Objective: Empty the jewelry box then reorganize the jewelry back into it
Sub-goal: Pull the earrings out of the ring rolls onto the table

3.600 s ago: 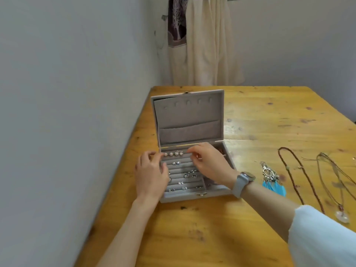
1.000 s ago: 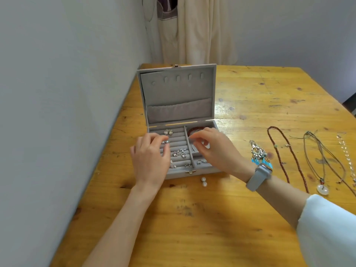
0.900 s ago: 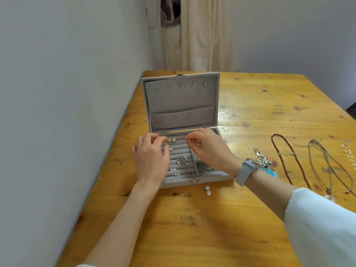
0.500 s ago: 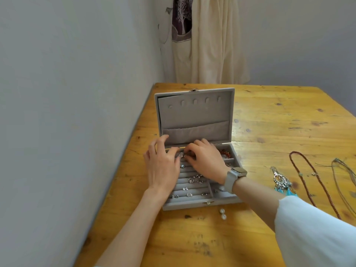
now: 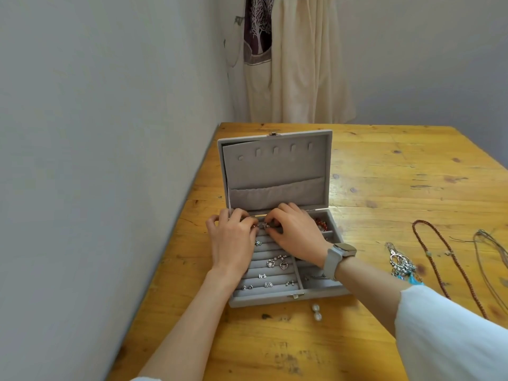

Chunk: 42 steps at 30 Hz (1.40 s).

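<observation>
The grey velvet jewelry box (image 5: 286,296) stands open on the wooden table, its lid upright. My left hand (image 5: 233,242) and right hand (image 5: 298,235) meet over the back row of the ring slots. The fingertips of both pinch a small silver earring (image 5: 264,225) there. Several silver earrings (image 5: 276,262) sit in the slots nearer to me. A red bead bracelet (image 5: 321,224) lies in the back right compartment, partly hidden by my right hand. Two pearl earrings (image 5: 316,312) lie on the table just in front of the box.
To the right of the box lie a blue feather earring (image 5: 404,266), a brown beaded necklace (image 5: 437,257) and a grey cord necklace (image 5: 492,259). A wall runs along the table's left edge. Cloth hangs behind the table's far end.
The pearl earrings left the box's back row, and two now lie in front of the box. My right hand came back from the right compartments to the back row, where my left fingers joined it.
</observation>
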### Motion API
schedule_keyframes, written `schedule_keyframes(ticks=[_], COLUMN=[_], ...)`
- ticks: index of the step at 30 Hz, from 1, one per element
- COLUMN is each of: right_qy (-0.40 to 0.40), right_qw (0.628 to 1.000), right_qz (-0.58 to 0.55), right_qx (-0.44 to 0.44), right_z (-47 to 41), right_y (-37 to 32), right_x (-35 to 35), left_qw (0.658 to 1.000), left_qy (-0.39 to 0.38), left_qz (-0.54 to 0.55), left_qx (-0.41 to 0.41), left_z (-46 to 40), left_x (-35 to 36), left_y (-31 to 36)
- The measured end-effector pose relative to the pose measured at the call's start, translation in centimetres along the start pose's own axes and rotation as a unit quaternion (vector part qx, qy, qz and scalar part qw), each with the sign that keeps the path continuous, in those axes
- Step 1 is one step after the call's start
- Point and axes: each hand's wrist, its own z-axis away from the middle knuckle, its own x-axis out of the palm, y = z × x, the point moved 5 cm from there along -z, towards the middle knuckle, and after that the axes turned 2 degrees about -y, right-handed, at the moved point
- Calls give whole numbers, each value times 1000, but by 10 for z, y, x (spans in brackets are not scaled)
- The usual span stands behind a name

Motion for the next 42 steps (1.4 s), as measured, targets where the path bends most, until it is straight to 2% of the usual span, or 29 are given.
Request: schedule_keyframes(ticks=[7, 12, 16, 20, 24, 31, 36, 42], right_qy=[51, 94, 105, 123, 123, 81, 83, 110], right_qw=[996, 986, 974, 967, 976, 992, 991, 986], right_qz=[-71, -136, -198, -216, -168, -24, 20, 61], right_qx=[1, -3, 25, 52, 66, 89, 101, 113], right_z=[9, 35, 80, 127, 165, 193, 191, 187], right_y=[4, 4, 5, 12, 25, 42, 44, 44], right_x=[-14, -36, -52, -55, -50, -34, -32, -32], left_qw=[1000, 996, 989, 977, 978, 988, 992, 996], left_qy=[2, 76, 103, 66, 17, -23, -10, 15], left_qz=[9, 34, 108, 204, 210, 147, 110, 78], left_qx=[-6, 8, 6, 7, 12, 52, 64, 39], left_z=[5, 17, 40, 78, 113, 123, 121, 121], left_x=[-7, -33, -51, -54, -42, -27, -24, -23], left_y=[-1, 7, 24, 59, 88, 116, 121, 117])
